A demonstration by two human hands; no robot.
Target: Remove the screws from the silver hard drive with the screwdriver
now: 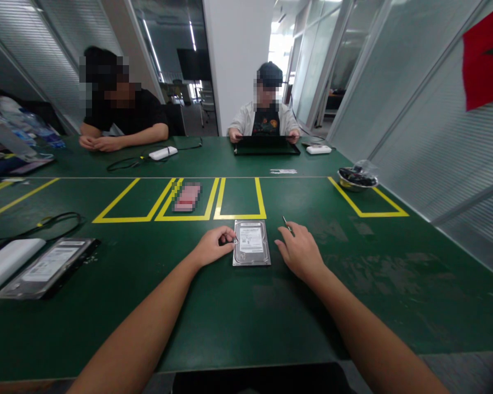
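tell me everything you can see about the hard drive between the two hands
The hard drive is a flat, rectangular, silvery unit that looks metallic, with a pale label on top bearing dark print too small to read. It lies flat on the green table, label up, just on the near side of a yellow tape outline. The left hand is at its left edge, seemingly touching it; the right hand is apart, to its right.
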